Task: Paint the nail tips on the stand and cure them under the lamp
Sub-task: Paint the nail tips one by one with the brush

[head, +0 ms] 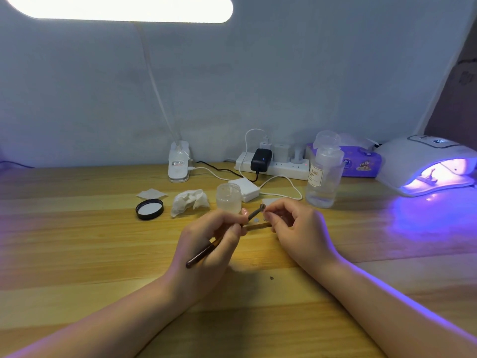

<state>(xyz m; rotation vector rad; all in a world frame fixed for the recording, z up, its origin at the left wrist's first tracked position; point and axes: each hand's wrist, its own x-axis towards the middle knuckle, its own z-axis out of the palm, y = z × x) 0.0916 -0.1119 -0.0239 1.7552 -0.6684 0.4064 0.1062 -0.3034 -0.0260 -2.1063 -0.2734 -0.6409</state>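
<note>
Head view: left hand (206, 244) grip pinches brush (222, 240); right hand (291, 223) pinches its bristle end. Stand (428, 178) sits under lit lamp (426, 164). Risk: splayed bristles, smeared gel on fingers.

Overhead lamp (118, 7) glare, violet spill, soft focus

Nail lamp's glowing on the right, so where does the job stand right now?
Done, it seems: a stand already sits inside the lit curing lamp. In hand: the left hand grips a brush, and the right hand pinches at its bristle end; whether that is wiping or shaping is unclear. Left: the jar stands open, its black lid off, so painting looks unfinished.
</note>
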